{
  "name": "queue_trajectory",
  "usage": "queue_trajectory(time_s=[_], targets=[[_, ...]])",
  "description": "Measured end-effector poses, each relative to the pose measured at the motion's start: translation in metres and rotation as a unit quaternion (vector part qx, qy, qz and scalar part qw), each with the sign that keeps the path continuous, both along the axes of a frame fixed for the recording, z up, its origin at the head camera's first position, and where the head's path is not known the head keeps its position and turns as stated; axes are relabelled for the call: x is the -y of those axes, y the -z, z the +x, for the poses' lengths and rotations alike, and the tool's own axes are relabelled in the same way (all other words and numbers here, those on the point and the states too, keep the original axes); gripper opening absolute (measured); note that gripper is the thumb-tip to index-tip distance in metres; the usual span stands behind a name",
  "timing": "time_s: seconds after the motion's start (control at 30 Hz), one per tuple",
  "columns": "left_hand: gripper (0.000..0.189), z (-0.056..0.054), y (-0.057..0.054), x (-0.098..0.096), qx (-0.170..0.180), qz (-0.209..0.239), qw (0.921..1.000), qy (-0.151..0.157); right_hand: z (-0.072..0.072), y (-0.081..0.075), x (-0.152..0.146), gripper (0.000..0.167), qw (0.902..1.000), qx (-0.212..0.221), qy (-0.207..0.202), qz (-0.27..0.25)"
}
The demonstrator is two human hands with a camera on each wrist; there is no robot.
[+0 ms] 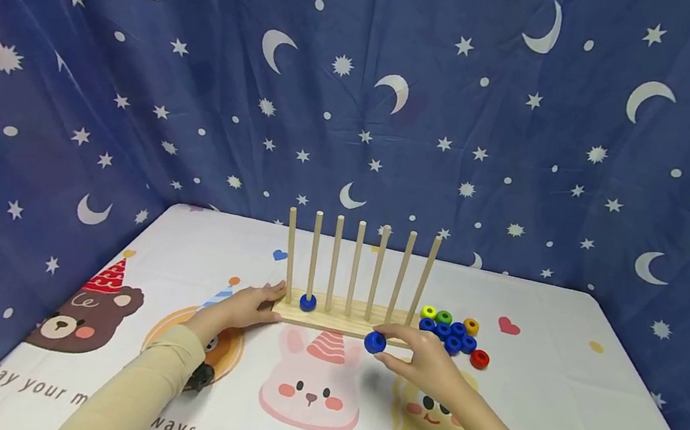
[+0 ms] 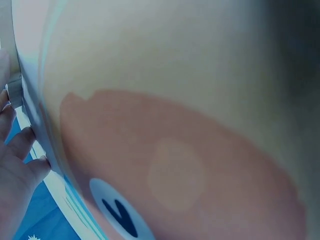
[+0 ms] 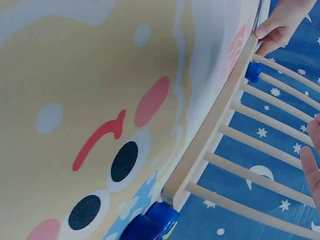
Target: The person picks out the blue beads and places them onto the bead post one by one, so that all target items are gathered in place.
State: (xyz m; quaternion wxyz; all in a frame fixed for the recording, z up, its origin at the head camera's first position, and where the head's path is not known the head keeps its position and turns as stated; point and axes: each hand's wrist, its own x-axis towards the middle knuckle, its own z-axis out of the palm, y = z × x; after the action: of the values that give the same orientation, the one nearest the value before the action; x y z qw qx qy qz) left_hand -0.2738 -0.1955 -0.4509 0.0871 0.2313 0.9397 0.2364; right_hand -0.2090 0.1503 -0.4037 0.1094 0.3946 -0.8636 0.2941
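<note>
A wooden peg rack [image 1: 333, 324] with several upright pegs stands on the table. My left hand [image 1: 243, 307] grips the left end of its base, thumb at the front; the right wrist view also shows this hold. Around the second peg from the left, a blue ring [image 1: 306, 305] lies at the bottom. My right hand [image 1: 423, 361] pinches another blue ring [image 1: 375, 348] between thumb and fingertips, in front of the base's right half. In the right wrist view only fingertips [image 3: 311, 172] of that hand show, and its ring is out of frame.
Right of the rack lie several loose blue rings [image 1: 452, 346], with a yellow ring [image 1: 428, 316], a green ring [image 1: 443, 321], an orange ring [image 1: 470, 330] and a red ring [image 1: 479, 364]. A printed white cloth [image 1: 533, 399] covers the table. Behind hangs a blue curtain [image 1: 398, 140].
</note>
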Motion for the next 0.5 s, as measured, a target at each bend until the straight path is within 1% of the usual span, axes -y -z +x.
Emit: queue_trajectory(time_s=[0.1, 0.33, 0.5], targets=[[0.060, -0.0008, -0.0002, -0.0002, -0.003, -0.004, 1.0000, 0.002, 0.0007, -0.0021, 0.0024, 0.033, 0.9999, -0.005, -0.007, -0.009], [0.061, -0.0010, 0.0006, 0.0010, 0.008, 0.001, 1.0000, 0.000, 0.0006, -0.0054, 0.0065, 0.033, 0.9997, -0.011, -0.017, -0.014], [0.061, -0.0009, 0.0012, 0.0010, 0.009, 0.007, 0.9999, 0.002, 0.0007, -0.0098, 0.0107, 0.033, 0.9997, -0.016, -0.014, -0.013]])
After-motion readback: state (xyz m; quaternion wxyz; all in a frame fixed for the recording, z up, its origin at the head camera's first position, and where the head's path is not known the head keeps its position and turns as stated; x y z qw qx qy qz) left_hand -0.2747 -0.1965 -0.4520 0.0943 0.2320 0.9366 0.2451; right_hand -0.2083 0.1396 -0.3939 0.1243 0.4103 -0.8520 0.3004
